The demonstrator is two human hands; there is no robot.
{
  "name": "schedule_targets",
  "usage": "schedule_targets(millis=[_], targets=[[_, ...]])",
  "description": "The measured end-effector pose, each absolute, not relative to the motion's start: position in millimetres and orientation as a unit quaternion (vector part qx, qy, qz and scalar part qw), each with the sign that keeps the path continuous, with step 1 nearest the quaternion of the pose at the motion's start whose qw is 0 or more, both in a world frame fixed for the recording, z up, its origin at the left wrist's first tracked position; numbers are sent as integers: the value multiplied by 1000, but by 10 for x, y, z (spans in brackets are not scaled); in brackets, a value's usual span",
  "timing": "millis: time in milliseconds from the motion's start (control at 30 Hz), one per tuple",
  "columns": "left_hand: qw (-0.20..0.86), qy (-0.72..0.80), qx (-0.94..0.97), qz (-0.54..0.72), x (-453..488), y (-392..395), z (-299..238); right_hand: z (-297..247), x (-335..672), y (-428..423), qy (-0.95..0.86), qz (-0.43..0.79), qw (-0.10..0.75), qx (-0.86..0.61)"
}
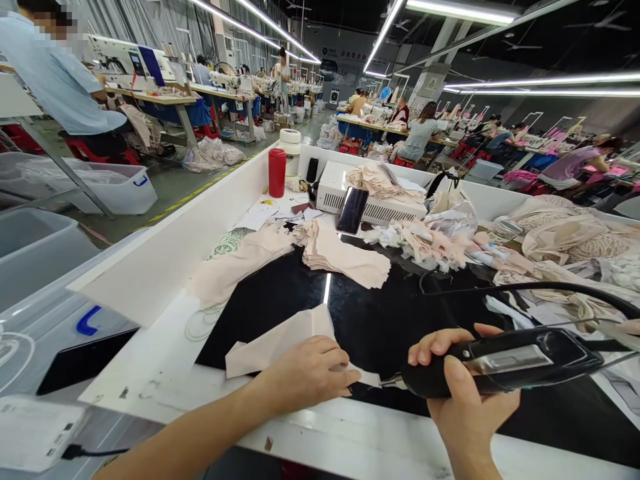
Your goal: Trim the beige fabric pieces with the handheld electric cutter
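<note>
My left hand (pixel 307 370) lies flat, fingers together, pressing down a pale beige fabric piece (pixel 280 341) on the black work surface (pixel 390 320). My right hand (pixel 460 393) is wrapped round a black handheld cutting tool (pixel 505 363) with a metal plate on its side. Its tip points left and touches the fabric's edge beside my left fingers. A black cable (pixel 525 288) runs from the tool to the right.
Stacks of beige fabric pieces (pixel 345 257) and a long strip (pixel 235 267) lie further back. A phone (pixel 353 210) leans on a white box (pixel 370 200). A red cup (pixel 277 172) and white jar (pixel 290 150) stand at the far left corner. Other workers sit at sewing tables behind.
</note>
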State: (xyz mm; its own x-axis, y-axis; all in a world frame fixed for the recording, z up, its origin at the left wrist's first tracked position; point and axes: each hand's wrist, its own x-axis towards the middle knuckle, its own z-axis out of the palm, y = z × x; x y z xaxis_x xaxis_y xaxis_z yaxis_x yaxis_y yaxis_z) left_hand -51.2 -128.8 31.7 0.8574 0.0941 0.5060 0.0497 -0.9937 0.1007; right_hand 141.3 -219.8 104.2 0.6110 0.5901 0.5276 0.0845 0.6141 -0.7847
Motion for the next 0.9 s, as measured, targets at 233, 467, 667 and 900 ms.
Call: schedule_targets(millis=[233,467,667,900], targets=[[58,44,961,269,-524,-1292,291,1044,1422,-2185,-409,160,800,-409],[52,49,961,268,-507,-1323,281,1068,1321,-2097,-418,158,811,-378],[56,51,962,262,-472,-1363,287,1047,1282,-2077,-421,176,806,-376],[57,48,959,275,-463,-1372,310,1035,1280,-2070,-432,175,799,-380]])
